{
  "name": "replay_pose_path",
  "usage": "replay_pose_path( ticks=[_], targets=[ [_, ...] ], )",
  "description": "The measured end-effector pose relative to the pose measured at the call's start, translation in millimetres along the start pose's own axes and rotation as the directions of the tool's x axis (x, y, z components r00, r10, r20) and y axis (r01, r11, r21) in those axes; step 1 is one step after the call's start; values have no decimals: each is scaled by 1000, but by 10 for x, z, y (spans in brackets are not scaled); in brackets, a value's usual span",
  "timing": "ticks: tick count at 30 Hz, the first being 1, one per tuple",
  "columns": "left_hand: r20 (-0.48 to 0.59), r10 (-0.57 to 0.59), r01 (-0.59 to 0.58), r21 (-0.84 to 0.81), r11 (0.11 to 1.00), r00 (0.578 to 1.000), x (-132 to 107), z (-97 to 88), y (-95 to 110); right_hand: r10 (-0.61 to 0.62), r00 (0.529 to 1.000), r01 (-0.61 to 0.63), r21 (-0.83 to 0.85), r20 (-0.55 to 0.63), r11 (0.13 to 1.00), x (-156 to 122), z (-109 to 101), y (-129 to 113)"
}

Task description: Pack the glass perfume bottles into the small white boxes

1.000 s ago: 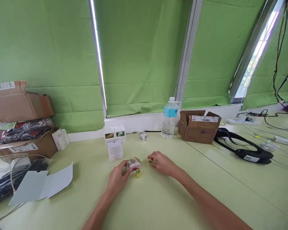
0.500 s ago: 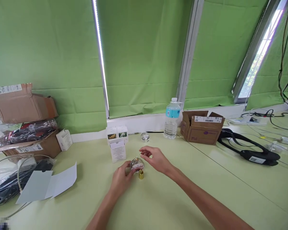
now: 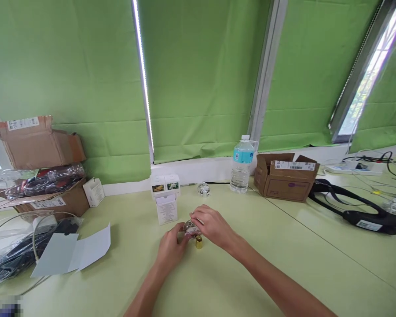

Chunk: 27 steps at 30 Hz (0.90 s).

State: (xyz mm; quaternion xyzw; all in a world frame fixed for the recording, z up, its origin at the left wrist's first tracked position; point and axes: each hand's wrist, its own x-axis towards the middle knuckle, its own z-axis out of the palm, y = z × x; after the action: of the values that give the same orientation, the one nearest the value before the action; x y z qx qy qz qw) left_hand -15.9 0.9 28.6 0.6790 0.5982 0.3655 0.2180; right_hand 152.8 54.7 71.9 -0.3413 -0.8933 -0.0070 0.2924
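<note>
A small, rounded glass perfume bottle (image 3: 190, 230) stands on the table with a pinkish label or liquid low in it. My left hand (image 3: 172, 244) grips it from the left side, fingers and thumb around the glass. Over its top, the fingers of my right hand (image 3: 213, 224) are pinched together at the neck. They hide the neck and whatever lies between them. Just in front of the bottle a gold cylindrical collar (image 3: 199, 242) stands on the table. Farther back lies a clear glass cap (image 3: 203, 189).
White printed boxes (image 3: 167, 209) stand behind the bottle. A water bottle (image 3: 242, 165), an open brown carton (image 3: 285, 180) and a black headset-like device (image 3: 366, 215) are to the right. At left are a folded white card (image 3: 71, 253), bagged cables (image 3: 16, 255) and stacked cartons (image 3: 41, 145).
My right hand has moved left and down onto the top of the perfume bottle, covering its gold neck. My left hand still holds the bottle. The view has shifted slightly left.
</note>
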Motion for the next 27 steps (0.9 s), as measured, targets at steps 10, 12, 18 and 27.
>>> replay_pose_path(
  ticks=[10,12,18,27],
  targets=[
    [28,30,-31,31,999,999,24,42,-105,-4,1000,3,-285,-3,959,-30,95,-176],
    [37,26,-28,30,999,999,18,31,-93,8,1000,-7,-289,3,957,-30,97,-204],
    [27,37,-37,-1,999,999,7,41,-92,72,997,-77,-207,-31,975,-31,93,-227],
    [18,34,-34,7,999,999,10,59,-111,44,999,-41,-222,8,974,-35,30,-187]
  ],
)
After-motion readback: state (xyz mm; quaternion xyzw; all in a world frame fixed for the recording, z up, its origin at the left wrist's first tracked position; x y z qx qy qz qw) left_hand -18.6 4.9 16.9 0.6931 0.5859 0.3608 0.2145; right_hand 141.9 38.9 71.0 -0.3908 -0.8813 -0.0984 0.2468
